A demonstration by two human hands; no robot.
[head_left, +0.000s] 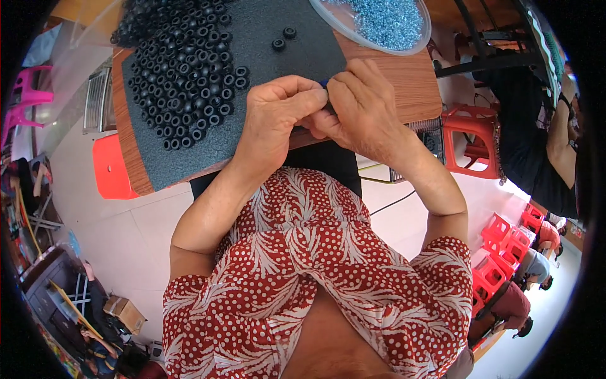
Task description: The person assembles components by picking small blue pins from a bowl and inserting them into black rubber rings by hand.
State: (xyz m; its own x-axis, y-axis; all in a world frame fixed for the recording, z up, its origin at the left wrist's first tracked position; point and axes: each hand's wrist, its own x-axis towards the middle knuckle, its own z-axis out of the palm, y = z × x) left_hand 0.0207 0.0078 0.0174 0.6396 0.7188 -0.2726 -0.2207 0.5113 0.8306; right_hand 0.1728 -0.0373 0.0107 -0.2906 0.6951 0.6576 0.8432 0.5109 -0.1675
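My left hand [274, 117] and my right hand [365, 107] meet over the table's near edge, fingertips pressed together. Between them a small dark blue bit [324, 83] shows; the fingers hide the rest, so its kind cannot be made out. The left thumb and forefinger pinch at it, and the right fingers curl round its other side. To the left of my hands, a big heap of small black rings [189, 82] covers much of a dark grey mat [297, 66]. Two single black rings [278, 45] lie apart from the heap, beyond my left hand.
A clear round tub [427, 39] of small light-blue glassy pieces [391, 22] stands at the far right of the wooden table [413, 88]. Red stools [470, 142] flank the table. A person in black [524, 120] is at the right; other people sit farther off.
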